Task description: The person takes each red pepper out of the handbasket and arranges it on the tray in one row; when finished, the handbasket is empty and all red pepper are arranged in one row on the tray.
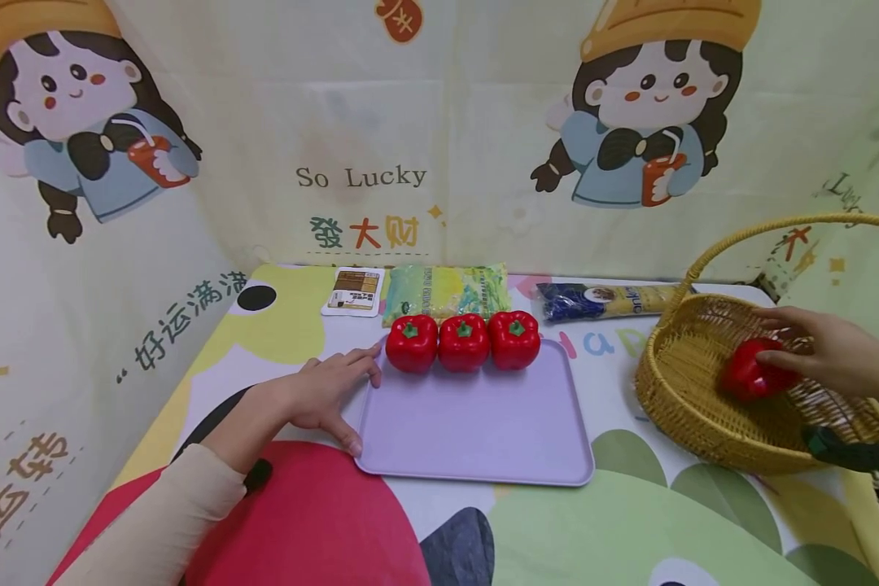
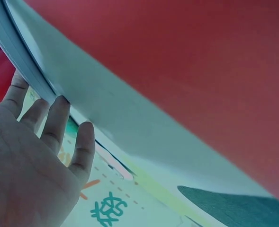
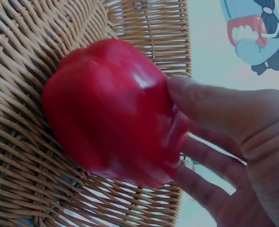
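Three red bell peppers (image 1: 463,343) with green stems stand in a row along the far edge of a lilac tray (image 1: 476,431). At the tray's left side my left hand (image 1: 328,394) touches the rim, its fingers spread and fairly straight. My right hand (image 1: 828,350) is over the wicker basket (image 1: 659,378) on the right. Between its thumb and fingers it holds another red bell pepper (image 3: 111,113), inside the basket. In the right wrist view the thumb lies on the pepper's side, and some fingertips are hidden behind it.
Behind the peppers lies a green and yellow packet (image 1: 447,290), with a small brown and white card (image 1: 354,290) to its left. A blue and yellow packet (image 1: 604,301) lies near the basket, whose arched handle (image 1: 769,232) rises high. A printed cloth covers table and walls.
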`<action>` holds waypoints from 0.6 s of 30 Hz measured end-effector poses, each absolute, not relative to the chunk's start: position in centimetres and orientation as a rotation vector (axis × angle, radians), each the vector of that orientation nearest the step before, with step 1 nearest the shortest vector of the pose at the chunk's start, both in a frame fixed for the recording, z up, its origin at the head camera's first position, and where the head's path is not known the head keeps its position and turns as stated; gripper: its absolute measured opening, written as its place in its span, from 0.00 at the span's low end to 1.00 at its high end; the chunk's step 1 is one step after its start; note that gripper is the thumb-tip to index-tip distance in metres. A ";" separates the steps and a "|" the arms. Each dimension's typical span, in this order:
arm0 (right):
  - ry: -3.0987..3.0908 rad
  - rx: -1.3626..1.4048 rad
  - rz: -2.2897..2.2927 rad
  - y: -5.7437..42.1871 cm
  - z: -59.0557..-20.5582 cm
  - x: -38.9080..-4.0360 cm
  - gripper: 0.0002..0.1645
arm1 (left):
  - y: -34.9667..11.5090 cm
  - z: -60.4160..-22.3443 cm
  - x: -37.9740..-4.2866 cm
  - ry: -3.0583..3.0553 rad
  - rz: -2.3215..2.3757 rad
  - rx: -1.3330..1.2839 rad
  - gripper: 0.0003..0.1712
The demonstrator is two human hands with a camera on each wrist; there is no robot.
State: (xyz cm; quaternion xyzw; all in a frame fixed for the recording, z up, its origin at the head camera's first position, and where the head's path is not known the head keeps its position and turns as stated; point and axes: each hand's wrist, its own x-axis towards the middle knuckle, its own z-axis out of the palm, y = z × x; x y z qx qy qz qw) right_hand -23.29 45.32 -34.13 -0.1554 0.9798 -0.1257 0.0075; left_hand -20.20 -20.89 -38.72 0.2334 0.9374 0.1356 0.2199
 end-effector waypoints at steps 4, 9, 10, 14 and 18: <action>3.023 -0.426 -0.368 45.5 -33.9 -23.2 0.39 | -20.8 -38.8 -20.4 2.584 0.398 0.671 0.50; 2.954 -0.408 -0.395 45.3 -33.6 -23.6 0.38 | -20.8 -39.1 -20.3 2.584 0.408 0.659 0.51; 2.934 -0.399 -0.407 45.2 -33.6 -23.7 0.39 | -20.8 -39.1 -20.3 2.585 0.407 0.654 0.51; 2.878 -0.371 -0.466 44.9 -33.8 -23.9 0.38 | -20.9 -39.1 -20.3 2.593 0.390 0.631 0.51; 2.858 -0.375 -0.472 44.9 -34.1 -23.7 0.39 | -20.9 -38.9 -20.3 2.597 0.379 0.639 0.50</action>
